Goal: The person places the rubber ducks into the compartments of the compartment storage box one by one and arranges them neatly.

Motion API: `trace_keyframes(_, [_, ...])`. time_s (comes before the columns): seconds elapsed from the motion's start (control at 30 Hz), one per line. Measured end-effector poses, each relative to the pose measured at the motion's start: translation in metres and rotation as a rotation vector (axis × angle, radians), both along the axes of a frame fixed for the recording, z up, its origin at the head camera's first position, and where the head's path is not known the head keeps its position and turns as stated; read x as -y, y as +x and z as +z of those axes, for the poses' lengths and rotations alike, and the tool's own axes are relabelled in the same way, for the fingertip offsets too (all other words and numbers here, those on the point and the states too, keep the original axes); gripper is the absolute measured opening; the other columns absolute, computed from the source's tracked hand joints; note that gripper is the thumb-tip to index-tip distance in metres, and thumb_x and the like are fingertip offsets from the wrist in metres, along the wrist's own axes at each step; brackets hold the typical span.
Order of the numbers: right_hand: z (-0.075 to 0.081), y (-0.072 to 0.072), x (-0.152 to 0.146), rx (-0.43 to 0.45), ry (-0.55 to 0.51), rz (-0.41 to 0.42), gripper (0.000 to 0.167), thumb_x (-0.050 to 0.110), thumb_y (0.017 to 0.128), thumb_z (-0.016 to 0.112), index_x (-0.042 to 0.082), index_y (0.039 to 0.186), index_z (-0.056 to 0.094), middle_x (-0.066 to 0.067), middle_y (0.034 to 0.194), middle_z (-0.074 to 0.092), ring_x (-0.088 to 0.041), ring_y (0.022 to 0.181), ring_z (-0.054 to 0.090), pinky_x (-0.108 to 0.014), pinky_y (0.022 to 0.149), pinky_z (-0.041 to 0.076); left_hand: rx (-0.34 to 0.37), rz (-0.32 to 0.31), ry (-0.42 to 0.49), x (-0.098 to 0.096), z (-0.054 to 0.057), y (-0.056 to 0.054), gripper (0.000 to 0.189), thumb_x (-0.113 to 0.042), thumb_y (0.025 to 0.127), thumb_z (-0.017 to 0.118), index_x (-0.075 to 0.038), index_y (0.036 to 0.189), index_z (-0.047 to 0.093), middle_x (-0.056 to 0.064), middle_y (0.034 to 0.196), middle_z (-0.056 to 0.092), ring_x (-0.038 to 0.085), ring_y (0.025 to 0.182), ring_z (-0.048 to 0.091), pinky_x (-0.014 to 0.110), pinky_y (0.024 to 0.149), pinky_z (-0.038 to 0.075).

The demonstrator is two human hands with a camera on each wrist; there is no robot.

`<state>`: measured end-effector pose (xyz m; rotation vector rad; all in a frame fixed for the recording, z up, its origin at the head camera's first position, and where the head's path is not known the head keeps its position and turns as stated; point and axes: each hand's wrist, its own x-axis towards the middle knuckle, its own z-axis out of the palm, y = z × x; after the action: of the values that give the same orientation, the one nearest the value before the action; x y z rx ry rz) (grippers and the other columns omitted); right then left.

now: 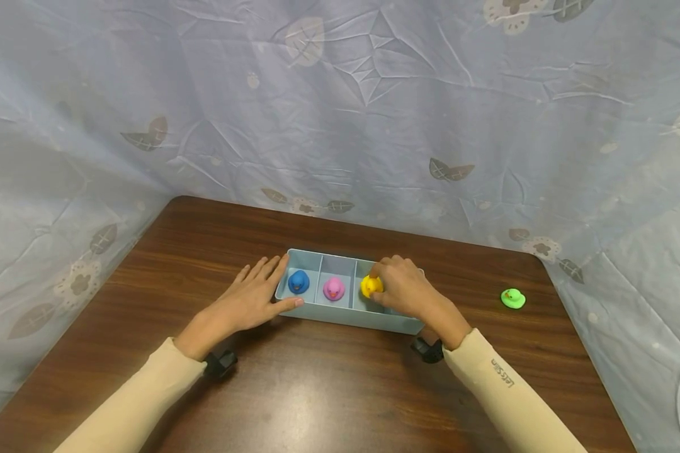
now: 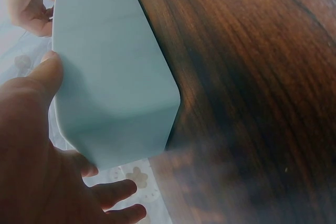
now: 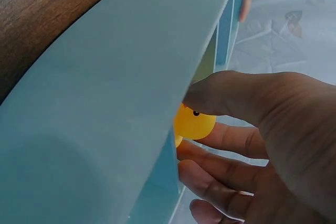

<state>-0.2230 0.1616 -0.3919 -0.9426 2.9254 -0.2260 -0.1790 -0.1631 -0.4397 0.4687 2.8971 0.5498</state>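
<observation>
A light blue divided box [image 1: 345,316] lies across the table. My right hand [image 1: 403,286] reaches into its third compartment from the left and grips a yellow rubber duck [image 1: 369,286] between thumb and fingers. In the right wrist view, the duck's head [image 3: 197,121] shows under the thumb, its body partly behind the box wall. My left hand [image 1: 246,301] rests at the box's left end with fingers straight, its thumb [image 2: 50,72] on the front rim. A blue duck [image 1: 298,282] sits in the leftmost compartment, a pink duck [image 1: 334,289] in the one beside it.
A green duck [image 1: 512,298] stands on the brown wooden table [image 1: 294,390], right of the box near the table's right edge. Patterned grey-blue cloth [image 1: 340,126] hangs behind the table and along both sides.
</observation>
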Motion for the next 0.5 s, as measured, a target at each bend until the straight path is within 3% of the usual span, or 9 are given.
trace_keyframes(0.27, [-0.0016,0.0034,0.0042,-0.012,0.037,0.003,0.037,0.025,0.091,0.087,0.006,0.121,0.077,-0.012,0.122,0.076,-0.03,0.106,0.065,-0.044,0.09,0.051,0.001,-0.004,0.004,-0.0002,0.0002,-0.0003,0.104,-0.074,0.102,0.048,-0.009,0.173,0.007,0.025,0.177,0.019,0.051,0.165,0.017,0.074,0.13,0.014])
trace_keyframes(0.5, [-0.0034,0.0041,0.005,-0.034,0.044,0.022,0.029,0.024,0.09,0.087,0.007,0.113,0.079,-0.008,0.114,0.076,-0.024,0.097,0.061,-0.036,0.081,0.044,0.008,-0.005,-0.011,0.0,-0.0018,-0.0025,0.107,-0.077,0.101,0.047,-0.01,0.173,0.005,0.024,0.178,0.018,0.05,0.165,0.016,0.074,0.131,0.014])
